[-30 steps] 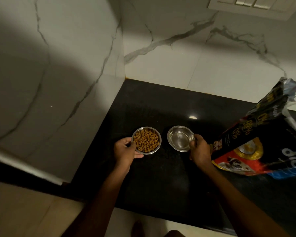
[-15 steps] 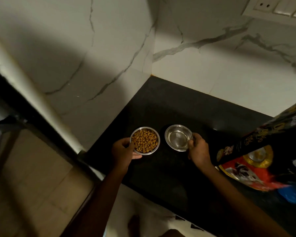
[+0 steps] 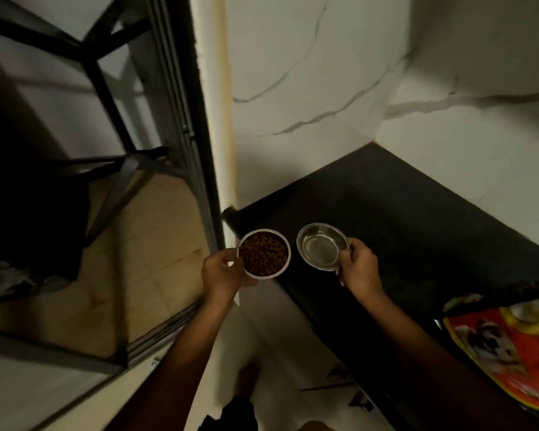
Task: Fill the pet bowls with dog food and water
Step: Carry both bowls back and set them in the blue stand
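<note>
The food half looks done: the left hand (image 3: 221, 272) grips a round steel bowl of brown kibble (image 3: 263, 253) at the black stone counter's (image 3: 417, 219) nine-o'clock corner, while the right hand (image 3: 360, 269) pinches the rim of a shallow round steel bowl (image 3: 321, 245) at the kibble bowl's three o'clock, and I cannot tell whether it holds water.

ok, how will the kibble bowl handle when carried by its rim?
Likely stiff: the kibble bowl looks like steel. The left hand pinches only its rim, so it may tip. Kibble fills it near the rim; pieces could spill if tilted.
</note>
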A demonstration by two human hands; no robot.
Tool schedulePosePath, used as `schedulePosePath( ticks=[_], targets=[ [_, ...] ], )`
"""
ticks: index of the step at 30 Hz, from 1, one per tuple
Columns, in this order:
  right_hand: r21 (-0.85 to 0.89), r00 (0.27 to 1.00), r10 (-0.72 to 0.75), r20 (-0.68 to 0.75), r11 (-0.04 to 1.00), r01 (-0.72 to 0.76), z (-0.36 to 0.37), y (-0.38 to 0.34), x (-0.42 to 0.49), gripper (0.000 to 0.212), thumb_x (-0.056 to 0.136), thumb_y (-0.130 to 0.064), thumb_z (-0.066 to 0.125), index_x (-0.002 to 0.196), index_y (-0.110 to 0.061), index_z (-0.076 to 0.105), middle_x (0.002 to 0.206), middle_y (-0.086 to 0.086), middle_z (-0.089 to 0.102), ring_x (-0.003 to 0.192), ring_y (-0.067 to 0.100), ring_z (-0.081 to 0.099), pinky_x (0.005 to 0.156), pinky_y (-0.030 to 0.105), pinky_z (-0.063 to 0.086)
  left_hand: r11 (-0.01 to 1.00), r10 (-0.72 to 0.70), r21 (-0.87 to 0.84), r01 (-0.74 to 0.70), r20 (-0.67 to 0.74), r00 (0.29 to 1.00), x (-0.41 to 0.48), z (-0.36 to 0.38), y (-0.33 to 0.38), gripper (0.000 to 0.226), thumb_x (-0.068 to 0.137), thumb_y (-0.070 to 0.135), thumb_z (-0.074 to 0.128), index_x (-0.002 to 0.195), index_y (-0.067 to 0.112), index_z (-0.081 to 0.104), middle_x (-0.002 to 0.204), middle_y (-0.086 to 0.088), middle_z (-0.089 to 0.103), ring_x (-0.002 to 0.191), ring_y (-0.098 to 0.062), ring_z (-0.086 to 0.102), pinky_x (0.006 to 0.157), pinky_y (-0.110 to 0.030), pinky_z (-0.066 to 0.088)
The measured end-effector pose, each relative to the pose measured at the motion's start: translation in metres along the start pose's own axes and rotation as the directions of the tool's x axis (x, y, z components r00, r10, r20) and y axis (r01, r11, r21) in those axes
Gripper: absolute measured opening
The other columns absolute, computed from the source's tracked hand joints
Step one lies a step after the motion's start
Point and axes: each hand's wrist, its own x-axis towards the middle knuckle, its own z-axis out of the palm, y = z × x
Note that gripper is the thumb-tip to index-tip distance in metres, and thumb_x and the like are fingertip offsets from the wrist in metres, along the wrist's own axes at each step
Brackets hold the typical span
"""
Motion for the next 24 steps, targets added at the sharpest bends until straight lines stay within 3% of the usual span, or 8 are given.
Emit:
schedulePosePath(
  ticks=[3, 6, 10, 13, 15, 17, 19, 24],
  targets=[
    [-0.036, 0.996, -0.047, 0.082, 0.998, 0.050, 0.021, -0.009, -0.010, 0.018, 0.097, -0.013, 0.046, 0.107, -0.016, 0.061, 0.088, 0.007, 0.066, 0.062, 0.017, 0.062, 0.045, 0.024, 0.044, 0.998, -0.009, -0.068, 0.003, -0.095, 0.995, -0.020, -0.032, -0.009, 0.008, 0.092, -0.001, 0.058, 0.089, -0.004, 0.065, 0.089, -0.021, 0.069, 0.070, -0.037, 0.072, 0.050, -0.040, 0.061],
    [-0.010, 0.980, -0.134, 0.148, 0.991, 0.137, 0.048, -0.018, -0.024, 0.016, 0.097, -0.012, 0.045, 0.100, -0.011, 0.061, 0.085, 0.008, 0.065, 0.065, 0.018, 0.063, 0.051, 0.025, 0.047, 0.996, -0.037, -0.084, 0.021, -0.193, 0.981, -0.038, -0.065, -0.018, 0.012, 0.091, -0.008, 0.055, 0.088, -0.001, 0.064, 0.084, -0.020, 0.067, 0.062, -0.033, 0.070, 0.045, -0.033, 0.059],
    [-0.024, 0.967, -0.162, 0.197, 0.985, 0.170, 0.088, -0.029, -0.043, 0.012, 0.097, -0.012, 0.047, 0.096, -0.017, 0.059, 0.088, 0.005, 0.064, 0.076, 0.015, 0.063, 0.062, 0.029, 0.051, 0.992, -0.085, -0.116, 0.052, -0.304, 0.949, -0.055, -0.109, -0.037, 0.019, 0.091, -0.007, 0.054, 0.080, 0.005, 0.063, 0.088, -0.027, 0.069, 0.056, -0.030, 0.070, 0.043, -0.030, 0.057],
    [-0.018, 0.941, -0.202, 0.272, 0.976, 0.215, 0.117, -0.031, -0.053, 0.012, 0.096, -0.016, 0.049, 0.093, -0.017, 0.060, 0.088, 0.008, 0.065, 0.079, 0.023, 0.067, 0.068, 0.042, 0.059, 0.989, -0.099, -0.136, 0.050, -0.381, 0.919, -0.067, -0.138, -0.048, 0.022, 0.090, -0.007, 0.053, 0.076, 0.006, 0.063, 0.083, -0.024, 0.068, 0.055, -0.029, 0.068, 0.041, -0.025, 0.055],
    [-0.021, 0.915, -0.241, 0.325, 0.965, 0.261, 0.132, -0.031, -0.059, 0.012, 0.096, -0.015, 0.049, 0.089, -0.014, 0.059, 0.083, 0.011, 0.065, 0.073, 0.025, 0.066, 0.060, 0.036, 0.057, 0.985, -0.114, -0.168, 0.047, -0.414, 0.903, -0.072, -0.154, -0.057, 0.018, 0.090, -0.006, 0.053, 0.082, 0.003, 0.065, 0.085, -0.023, 0.069, 0.063, -0.033, 0.069, 0.042, -0.026, 0.056],
    [-0.018, 0.883, -0.278, 0.378, 0.951, 0.307, 0.149, -0.034, -0.070, 0.013, 0.098, -0.014, 0.049, 0.089, -0.009, 0.057, 0.077, 0.012, 0.062, 0.062, 0.022, 0.061, 0.049, 0.027, 0.047, 0.981, -0.125, -0.188, 0.043, -0.452, 0.883, -0.076, -0.174, -0.065, 0.013, 0.090, -0.005, 0.054, 0.089, -0.001, 0.067, 0.086, -0.023, 0.071, 0.070, -0.038, 0.070, 0.049, -0.033, 0.060],
    [-0.006, 0.867, -0.302, 0.395, 0.943, 0.332, 0.164, -0.036, -0.081, 0.013, 0.098, -0.014, 0.050, 0.088, -0.008, 0.057, 0.072, 0.010, 0.061, 0.056, 0.020, 0.058, 0.048, 0.024, 0.043, 0.976, -0.147, -0.212, 0.051, -0.469, 0.871, -0.075, -0.192, -0.075, 0.012, 0.090, -0.002, 0.056, 0.092, -0.003, 0.068, 0.087, -0.025, 0.072, 0.076, -0.042, 0.071, 0.061, -0.045, 0.062],
    [-0.022, 0.857, -0.320, 0.403, 0.933, 0.359, 0.200, -0.029, -0.101, 0.013, 0.098, -0.018, 0.050, 0.095, -0.011, 0.060, 0.075, 0.008, 0.064, 0.063, 0.025, 0.064, 0.054, 0.028, 0.050, 0.978, -0.135, -0.206, 0.033, -0.503, 0.853, -0.072, -0.231, -0.094, 0.010, 0.077, 0.014, 0.063, 0.077, 0.014, 0.073, 0.083, -0.022, 0.074, 0.080, -0.043, 0.072, 0.074, -0.060, 0.058]
  ],
)
